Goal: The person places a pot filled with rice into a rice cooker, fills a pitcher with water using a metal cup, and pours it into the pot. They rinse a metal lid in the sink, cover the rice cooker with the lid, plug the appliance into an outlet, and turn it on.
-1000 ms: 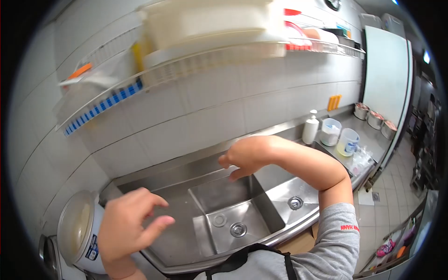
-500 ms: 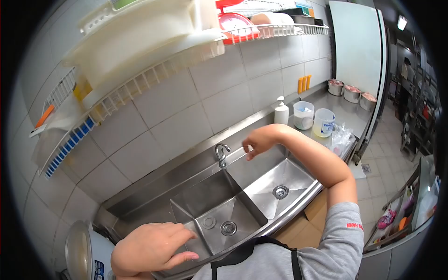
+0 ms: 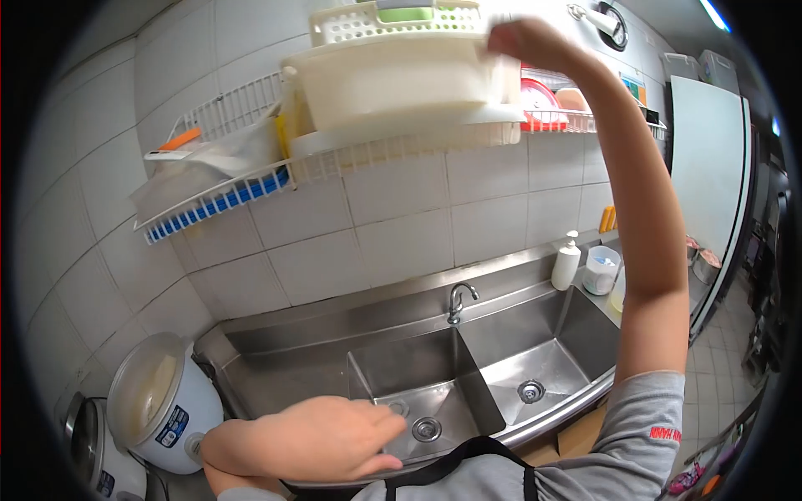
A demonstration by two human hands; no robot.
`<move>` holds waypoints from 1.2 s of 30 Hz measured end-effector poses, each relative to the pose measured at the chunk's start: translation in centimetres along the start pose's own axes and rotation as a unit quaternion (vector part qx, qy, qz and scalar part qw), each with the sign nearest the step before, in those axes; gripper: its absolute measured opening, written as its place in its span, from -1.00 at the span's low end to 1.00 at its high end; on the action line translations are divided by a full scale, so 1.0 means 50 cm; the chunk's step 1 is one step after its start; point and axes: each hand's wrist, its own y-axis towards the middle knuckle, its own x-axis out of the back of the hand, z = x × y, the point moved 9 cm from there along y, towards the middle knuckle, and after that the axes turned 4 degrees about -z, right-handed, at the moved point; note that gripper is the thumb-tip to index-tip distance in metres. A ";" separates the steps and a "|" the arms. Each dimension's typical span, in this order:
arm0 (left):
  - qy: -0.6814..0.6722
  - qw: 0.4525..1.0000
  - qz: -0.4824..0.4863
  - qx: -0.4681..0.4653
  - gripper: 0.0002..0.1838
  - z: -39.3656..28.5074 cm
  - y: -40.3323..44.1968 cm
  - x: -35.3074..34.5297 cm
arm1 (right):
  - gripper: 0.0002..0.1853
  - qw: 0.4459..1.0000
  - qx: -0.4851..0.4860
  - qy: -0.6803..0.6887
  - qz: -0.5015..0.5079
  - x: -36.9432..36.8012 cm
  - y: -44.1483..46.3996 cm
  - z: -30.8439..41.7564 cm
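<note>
My right hand (image 3: 532, 43) is raised at the top, beside the right end of a cream plastic tub (image 3: 393, 83) on the white wire shelf (image 3: 418, 144). Its fingers are smeared by motion, and whether they touch the tub is unclear. Low in the view, my left hand (image 3: 334, 438) hovers over the front edge of the steel sink (image 3: 418, 367), thumb apart from the fingers and nothing in it. A white perforated basket (image 3: 401, 23) with something green in it sits on top of the tub.
A faucet (image 3: 456, 302) stands behind the two basins. Right of it are a white pump bottle (image 3: 565, 263) and a plastic container (image 3: 601, 270). A large white rice cooker (image 3: 167, 409) is at the left. A red scale (image 3: 541, 104) rests on the shelf.
My right hand has risen from above the sink to the shelf beside the tub. My left hand stays low, a little further right in view. The camera view has shifted too.
</note>
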 end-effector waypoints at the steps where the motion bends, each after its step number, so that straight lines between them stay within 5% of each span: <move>1: -0.007 1.000 -0.001 -0.008 -0.64 -0.016 -0.002 0.000 | -0.46 0.986 -0.141 0.084 -0.022 0.009 0.090 -0.029; 2: -0.015 1.000 -0.003 -0.015 -0.65 -0.032 -0.005 0.001 | -0.53 0.961 -0.082 0.067 -0.255 0.033 0.166 -0.072; 3: -0.032 0.999 -0.013 -0.011 -0.65 -0.044 -0.009 0.008 | -0.56 0.947 -0.097 0.037 -0.303 0.026 0.226 -0.096; 6: 0.015 0.999 0.003 0.031 -0.64 -0.068 -0.041 0.021 | -0.65 0.953 -0.122 -0.225 -0.165 -0.109 0.413 -0.201; 8: -0.021 0.994 0.008 0.111 -0.62 -0.046 -0.089 0.012 | -0.68 0.856 0.001 -0.512 -0.065 -0.258 0.534 -0.312; 10: -0.071 0.977 -0.001 0.202 -0.61 -0.024 -0.145 -0.006 | -0.69 0.907 -0.130 -0.398 -0.051 -0.194 0.468 -0.254; 14: -0.080 0.931 -0.019 0.356 -0.60 0.006 -0.231 -0.011 | -0.73 0.907 -0.200 -0.358 -0.096 -0.145 0.442 -0.221; 18: -0.061 0.926 -0.044 0.369 -0.61 0.009 -0.268 -0.023 | -0.76 0.893 -0.229 -0.360 -0.144 -0.086 0.435 -0.230; 28: -0.012 0.974 -0.053 0.220 -0.67 0.034 -0.166 0.010 | -0.79 0.753 -0.326 -0.439 -0.367 0.302 0.298 -0.393; 30: 0.043 0.976 -0.102 0.187 -0.69 0.049 -0.142 0.049 | -0.73 0.776 -0.119 -0.308 -0.537 0.398 0.118 -0.365; 31: 0.096 0.971 -0.135 0.175 -0.70 0.060 -0.130 0.083 | -0.75 0.784 -0.074 -0.305 -0.536 0.430 0.041 -0.358; 36: 0.118 0.933 -0.325 0.098 -0.76 0.103 -0.069 0.248 | -0.84 0.873 -0.087 -0.260 -0.404 0.399 -0.338 -0.159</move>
